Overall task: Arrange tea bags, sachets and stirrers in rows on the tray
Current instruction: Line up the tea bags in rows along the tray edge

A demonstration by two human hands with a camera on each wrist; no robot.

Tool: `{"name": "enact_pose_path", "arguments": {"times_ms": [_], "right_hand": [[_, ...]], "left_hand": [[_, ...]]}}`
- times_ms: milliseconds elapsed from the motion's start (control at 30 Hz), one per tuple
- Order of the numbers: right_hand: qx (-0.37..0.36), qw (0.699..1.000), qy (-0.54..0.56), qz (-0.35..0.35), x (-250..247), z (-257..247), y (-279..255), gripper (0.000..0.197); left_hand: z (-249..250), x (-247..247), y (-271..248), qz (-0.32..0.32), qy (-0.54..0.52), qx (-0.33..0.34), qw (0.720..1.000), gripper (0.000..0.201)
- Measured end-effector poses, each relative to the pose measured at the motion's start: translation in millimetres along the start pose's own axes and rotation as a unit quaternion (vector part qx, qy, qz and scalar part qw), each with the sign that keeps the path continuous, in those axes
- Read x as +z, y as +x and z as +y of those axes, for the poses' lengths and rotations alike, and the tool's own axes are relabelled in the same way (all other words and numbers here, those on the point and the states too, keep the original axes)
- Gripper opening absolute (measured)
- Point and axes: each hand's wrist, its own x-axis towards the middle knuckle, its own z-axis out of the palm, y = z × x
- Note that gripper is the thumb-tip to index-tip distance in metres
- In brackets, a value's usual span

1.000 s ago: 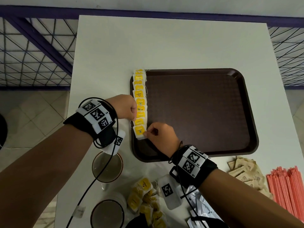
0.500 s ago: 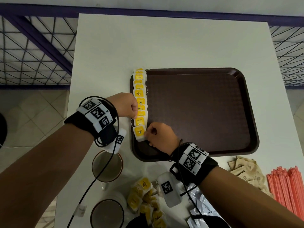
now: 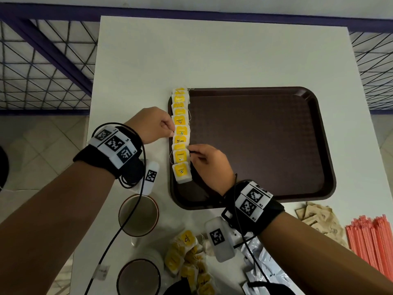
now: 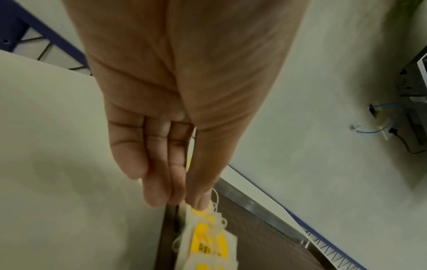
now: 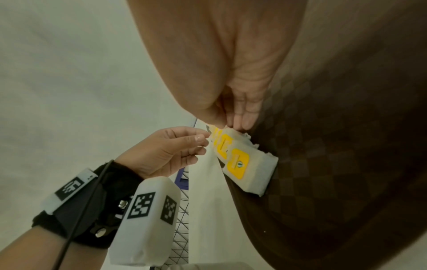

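A row of yellow tea bags runs along the left edge of the brown tray, overlapping one another. My left hand is at the row's left side, thumb and forefinger pinching the edge of a middle tea bag. My right hand is on the row's right side, fingertips pinching the edge of a bag two up from the nearest one. In the right wrist view my right hand and left hand meet over the bags.
A loose pile of tea bags lies at the table's near edge beside two cups. Brown sachets, red stirrers and white sachets lie near right. The tray's floor right of the row is bare.
Both hands have moved a little farther up the row. The right hand has left the nearest tea bag, which now lies flat at the row's near end.
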Motion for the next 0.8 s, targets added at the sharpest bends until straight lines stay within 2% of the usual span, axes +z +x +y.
{"name": "enact_pose_path", "arguments": {"times_ms": [333, 433, 633, 800], "right_hand": [[-0.033, 0.999, 0.012, 0.011, 0.2, -2.4, 9.1, 0.041], [-0.059, 0.998, 0.01, 0.011, 1.6, -2.0, 13.6, 0.041], [-0.066, 0.998, 0.012, 0.011, -0.6, -2.0, 21.5, 0.044], [-0.01, 0.999, 0.019, 0.03, -4.0, -2.9, 27.6, 0.044]], "left_hand": [[5.3, 6.5, 1.3, -0.009, 0.008, -0.007, 1.0, 0.011], [4.3, 5.0, 1.4, 0.001, 0.004, -0.011, 1.0, 0.01], [-1.7, 1.8, 5.4, 0.032, -0.011, -0.017, 0.999, 0.014], [-3.5, 0.5, 9.6, 0.053, -0.008, -0.015, 0.998, 0.016]]}}
